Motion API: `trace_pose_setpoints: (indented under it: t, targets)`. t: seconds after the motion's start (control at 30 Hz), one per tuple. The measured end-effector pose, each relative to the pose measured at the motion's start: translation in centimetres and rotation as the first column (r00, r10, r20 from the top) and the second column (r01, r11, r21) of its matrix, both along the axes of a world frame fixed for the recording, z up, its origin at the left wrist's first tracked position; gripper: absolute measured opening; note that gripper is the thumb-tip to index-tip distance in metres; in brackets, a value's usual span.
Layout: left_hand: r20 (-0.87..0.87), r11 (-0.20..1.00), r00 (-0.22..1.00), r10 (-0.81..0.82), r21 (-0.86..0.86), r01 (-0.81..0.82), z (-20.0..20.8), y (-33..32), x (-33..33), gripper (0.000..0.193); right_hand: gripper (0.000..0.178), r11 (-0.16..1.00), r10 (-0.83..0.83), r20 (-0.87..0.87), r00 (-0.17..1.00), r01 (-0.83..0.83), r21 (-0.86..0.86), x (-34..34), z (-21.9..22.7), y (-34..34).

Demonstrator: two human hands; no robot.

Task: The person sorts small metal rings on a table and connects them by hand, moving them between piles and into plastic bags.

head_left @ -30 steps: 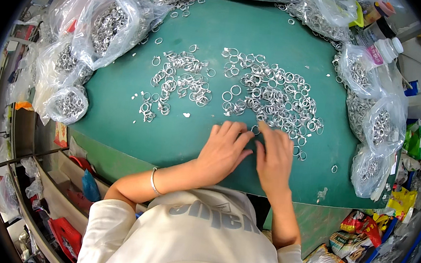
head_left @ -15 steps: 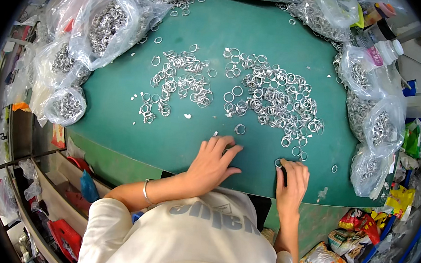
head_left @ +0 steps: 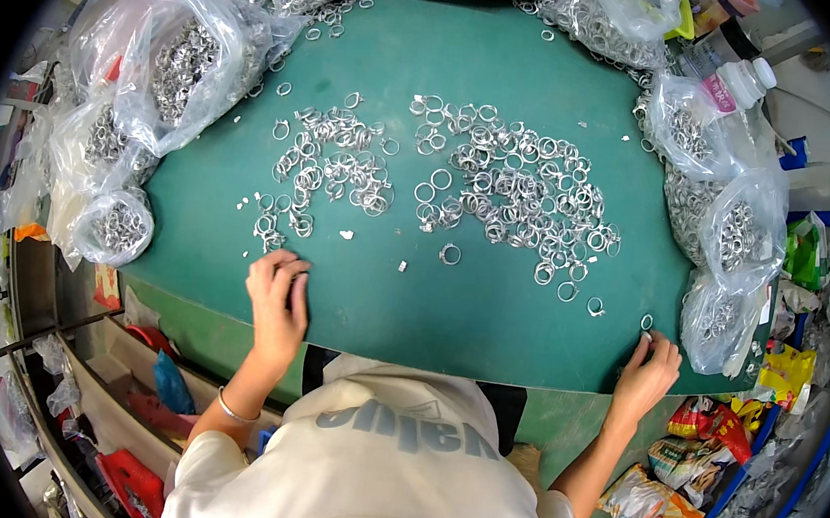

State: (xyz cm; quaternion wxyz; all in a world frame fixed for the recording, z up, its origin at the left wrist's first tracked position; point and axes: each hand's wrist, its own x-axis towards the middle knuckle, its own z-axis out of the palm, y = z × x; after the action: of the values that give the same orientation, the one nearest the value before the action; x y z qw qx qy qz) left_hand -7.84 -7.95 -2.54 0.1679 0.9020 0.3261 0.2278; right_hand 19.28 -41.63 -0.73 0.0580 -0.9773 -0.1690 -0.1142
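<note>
My left hand (head_left: pixel 278 296) rests low over the green table, its fingers bent and slightly apart, with nothing visible in them. Its fingertips are just below the near end of the smaller group of silver rings (head_left: pixel 349 169). At the right, my right hand (head_left: pixel 649 370) has thumb and fingers drawn together at the near edge of a single silver ring (head_left: pixel 646 322). The fingertips cover part of the contact there. A larger heap of silver rings (head_left: pixel 524 195) lies between my hands, farther away. A loose ring (head_left: pixel 450 254) sits nearer me, below that heap.
Clear plastic bags full of rings (head_left: pixel 183 71) line the left side; more bags (head_left: pixel 738 233) stand along the right. A white bottle (head_left: pixel 741 85) is at the back right. Small white scraps (head_left: pixel 346 234) dot the green tabletop (head_left: pixel 409 323).
My left hand has moved left to the smaller ring group. My right hand has moved right to the single ring by the edge. The whole view has shifted slightly.
</note>
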Motion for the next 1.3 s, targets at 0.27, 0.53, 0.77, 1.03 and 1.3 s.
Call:
trace_pose_setpoints:
  t: [0.27,0.53,0.77,1.03,1.3]
  targets:
    - [0.112,0.967,0.964,0.241,0.06,-0.249,-1.4,5.2,-5.0,0.015,0.037,0.912,0.331,-0.023,0.943,-0.313,0.264,-0.7,2.3,7.7]
    - [0.189,0.919,0.931,0.313,0.189,-0.347,0.6,7.8,-2.8,0.023,0.027,0.704,0.676,-0.056,0.735,-0.623,0.341,-1.1,0.2,14.2]
    - [-0.015,0.822,0.828,-0.56,-0.131,0.554,4.1,-1.9,11.8,0.064,0.022,0.613,0.724,-0.018,0.689,-0.632,0.474,-4.5,0.1,13.5]
    - [0.039,0.796,0.813,-0.581,-0.179,0.578,0.4,0.0,13.9,0.027,0.025,0.771,0.377,-0.128,0.918,-0.234,0.592,-2.5,0.7,12.1]
    - [0.126,0.929,0.93,-0.345,-0.096,0.358,2.5,0.9,12.9,0.034,0.029,0.66,0.71,-0.092,0.698,-0.615,0.431,-4.1,0.6,15.6]
